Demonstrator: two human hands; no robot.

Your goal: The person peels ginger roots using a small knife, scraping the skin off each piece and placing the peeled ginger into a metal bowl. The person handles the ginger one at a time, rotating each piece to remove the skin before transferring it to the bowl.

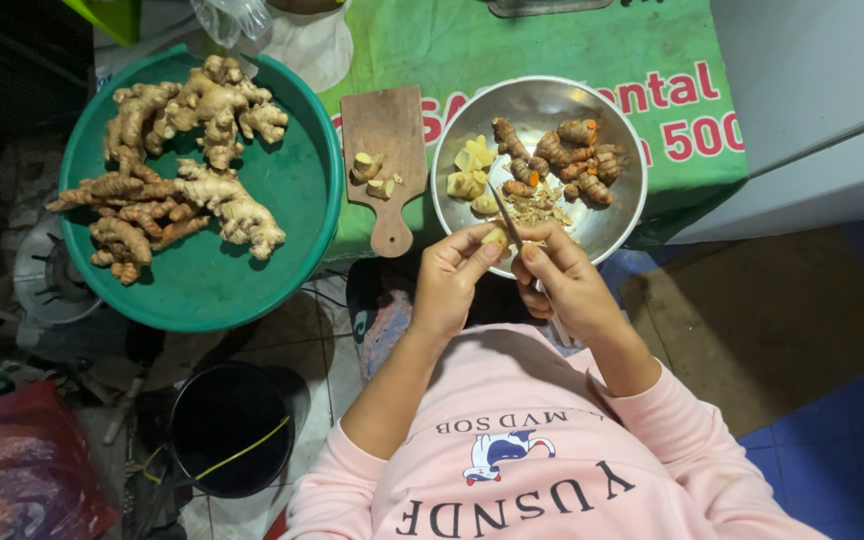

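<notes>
Left hand [449, 280]: closed on small pale ginger piece [494, 238], held over near rim of steel bowl [620, 215]. Right hand [564, 285]: gripping knife [505, 214], blade touching the piece. Bowl: peeled yellow chunks, turmeric roots [564, 158]; wooden cutting board [384, 150] and green basin [292, 190] of ginger alongside.

**Greens, tans and pink**

The basin [302, 200] is deep green and holds tan and brown-orange roots [177, 160]. The board [387, 140] is reddish-brown wood with pale yellow bits [372, 172]. The bowl [612, 215] is shiny silver, with yellow peeled pieces [472, 170] and brown roots showing orange ends [572, 155]. The cloth [512, 40] is bright green with red lettering. The sleeves [692, 430] are pale pink. The bucket [232, 430] is black.
</notes>
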